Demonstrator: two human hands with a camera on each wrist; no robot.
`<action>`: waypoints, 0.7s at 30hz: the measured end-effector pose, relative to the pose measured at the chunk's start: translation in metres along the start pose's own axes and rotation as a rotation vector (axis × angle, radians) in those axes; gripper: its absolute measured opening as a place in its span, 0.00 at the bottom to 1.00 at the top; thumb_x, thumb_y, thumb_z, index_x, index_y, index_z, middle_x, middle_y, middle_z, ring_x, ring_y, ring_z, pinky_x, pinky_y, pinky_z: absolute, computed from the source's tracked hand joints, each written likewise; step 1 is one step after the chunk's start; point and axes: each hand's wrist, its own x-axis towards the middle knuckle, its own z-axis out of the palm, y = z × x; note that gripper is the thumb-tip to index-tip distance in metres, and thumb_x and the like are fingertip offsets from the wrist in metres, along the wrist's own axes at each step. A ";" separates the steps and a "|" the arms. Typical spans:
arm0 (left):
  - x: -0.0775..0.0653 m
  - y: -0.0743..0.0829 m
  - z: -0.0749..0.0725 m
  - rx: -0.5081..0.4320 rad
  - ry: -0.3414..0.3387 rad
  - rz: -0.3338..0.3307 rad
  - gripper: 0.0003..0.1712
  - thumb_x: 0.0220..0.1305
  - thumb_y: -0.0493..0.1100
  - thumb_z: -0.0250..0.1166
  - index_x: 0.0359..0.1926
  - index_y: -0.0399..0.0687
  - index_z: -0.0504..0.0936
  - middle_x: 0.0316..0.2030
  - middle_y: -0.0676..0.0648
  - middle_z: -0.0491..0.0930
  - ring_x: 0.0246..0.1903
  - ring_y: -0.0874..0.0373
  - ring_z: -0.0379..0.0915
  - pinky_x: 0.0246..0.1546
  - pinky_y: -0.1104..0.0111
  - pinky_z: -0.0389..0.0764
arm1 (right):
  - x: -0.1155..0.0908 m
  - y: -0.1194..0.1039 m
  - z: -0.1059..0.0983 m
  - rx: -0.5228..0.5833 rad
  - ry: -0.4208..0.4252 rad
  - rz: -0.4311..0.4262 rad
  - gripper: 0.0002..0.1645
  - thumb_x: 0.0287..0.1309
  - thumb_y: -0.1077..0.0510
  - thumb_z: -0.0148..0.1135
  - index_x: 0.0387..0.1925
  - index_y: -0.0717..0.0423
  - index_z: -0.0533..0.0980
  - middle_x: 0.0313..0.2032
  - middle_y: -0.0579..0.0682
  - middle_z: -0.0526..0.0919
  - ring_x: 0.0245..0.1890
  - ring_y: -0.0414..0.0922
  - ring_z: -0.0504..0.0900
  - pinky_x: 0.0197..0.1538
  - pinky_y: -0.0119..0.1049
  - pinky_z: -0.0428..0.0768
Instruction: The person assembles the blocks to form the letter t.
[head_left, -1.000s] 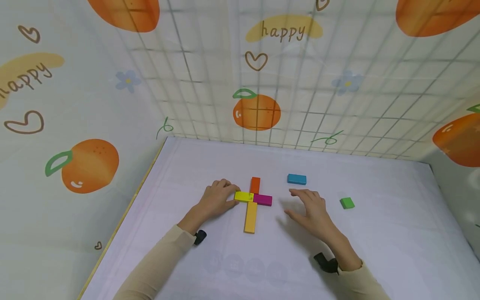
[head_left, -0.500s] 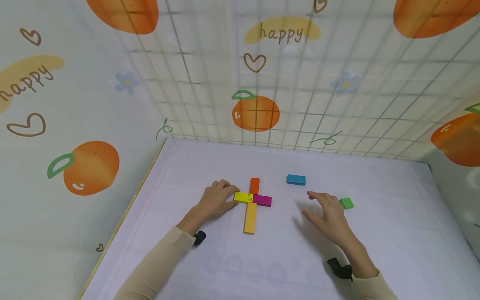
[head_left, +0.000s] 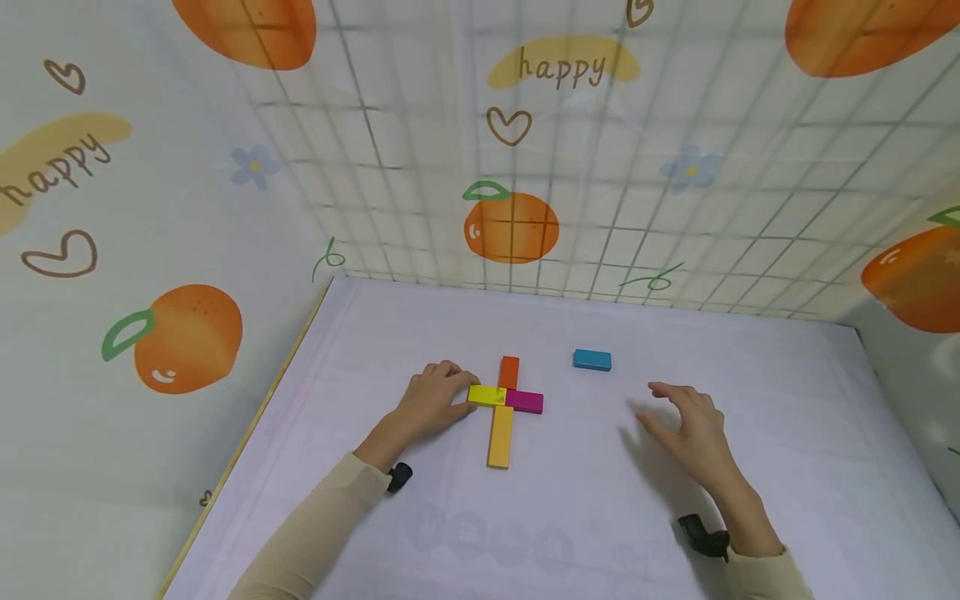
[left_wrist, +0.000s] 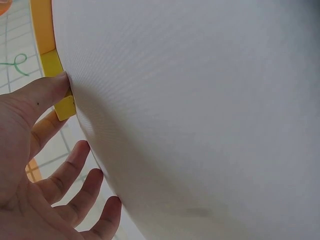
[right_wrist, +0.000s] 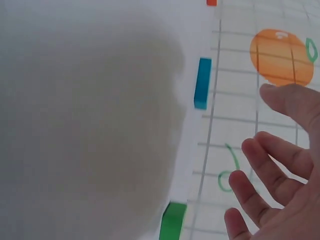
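Note:
My left hand (head_left: 429, 404) pinches the left end of a bright yellow block (head_left: 487, 395) between thumb and index finger; the left wrist view shows its other fingers spread. Around that block's right end lie a magenta block (head_left: 525, 402) to the right, an orange-red block (head_left: 510, 372) behind and a longer amber block (head_left: 500, 437) in front, forming a cross. My right hand (head_left: 697, 433) holds nothing and hovers over the table's right part, thumb and fingers apart. A green block (right_wrist: 172, 222) shows in the right wrist view; in the head view the right hand hides it.
A blue block (head_left: 592, 360) lies behind and right of the cross, apart from it. White cloth covers the table (head_left: 570, 517). A printed curtain (head_left: 420, 167) rises along the back and the sides.
My right hand has moved steadily right, away from the cross, and now covers the green block in the head view. My left hand has stayed on the yellow block.

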 end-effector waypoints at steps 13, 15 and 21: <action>0.000 -0.001 0.001 0.010 -0.007 -0.004 0.25 0.64 0.57 0.69 0.62 0.64 0.79 0.58 0.50 0.73 0.57 0.50 0.66 0.52 0.53 0.71 | 0.001 0.020 -0.030 -0.076 -0.012 0.139 0.28 0.56 0.60 0.73 0.57 0.67 0.75 0.49 0.68 0.79 0.46 0.65 0.72 0.41 0.63 0.58; 0.000 -0.001 0.001 0.012 -0.009 -0.006 0.25 0.64 0.57 0.69 0.62 0.64 0.79 0.58 0.50 0.73 0.57 0.50 0.65 0.53 0.53 0.71 | 0.001 0.025 -0.031 -0.090 -0.011 0.153 0.28 0.57 0.60 0.72 0.57 0.67 0.75 0.48 0.68 0.79 0.46 0.65 0.72 0.40 0.62 0.59; 0.000 0.000 0.001 0.016 -0.010 -0.010 0.26 0.65 0.57 0.68 0.62 0.64 0.79 0.58 0.50 0.73 0.58 0.50 0.65 0.53 0.53 0.71 | -0.002 0.039 -0.033 -0.119 -0.032 0.228 0.28 0.60 0.56 0.70 0.57 0.68 0.74 0.49 0.70 0.80 0.46 0.67 0.72 0.40 0.64 0.61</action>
